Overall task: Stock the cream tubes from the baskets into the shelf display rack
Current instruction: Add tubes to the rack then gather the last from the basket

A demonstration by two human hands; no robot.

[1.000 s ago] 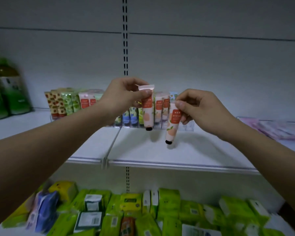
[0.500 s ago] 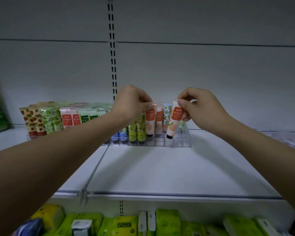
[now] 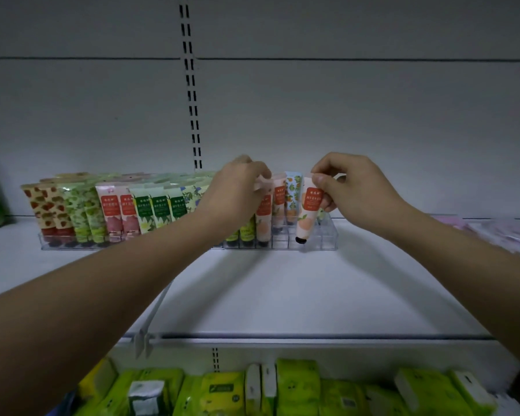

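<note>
Head view shows a white shelf (image 3: 282, 295) carrying a clear plastic display rack (image 3: 321, 241) with a grid of small compartments, set against the grey back panel (image 3: 342, 115). The left hand (image 3: 237, 190) reaches over the rack; its fingers are curled and pinch the crimped top of a peach-print cream tube (image 3: 264, 219), which stands cap-down in a front-row compartment just right of a yellow-green tube (image 3: 248, 232). The right hand (image 3: 351, 190) holds a second peach-print cream tube (image 3: 308, 213) by its upper end, thumb and forefinger pinched on the crimp and the other fingers curled behind. This tube is tilted, its black cap (image 3: 300, 240) low at the front of the rack near the right end; whether the cap is seated in a compartment cannot be determined. Between the two held tubes, another peach tube (image 3: 279, 202) and a blue orange-print tube (image 3: 293, 196) stand upright in the row behind. Left of the left forearm, the rack holds strawberry-print tubes (image 3: 47, 208), green-print tubes (image 3: 86, 211), pink tubes (image 3: 117, 211) and dark-green-label tubes (image 3: 159, 210). Green tissue packs (image 3: 297, 388) fill the shelf below.
</note>
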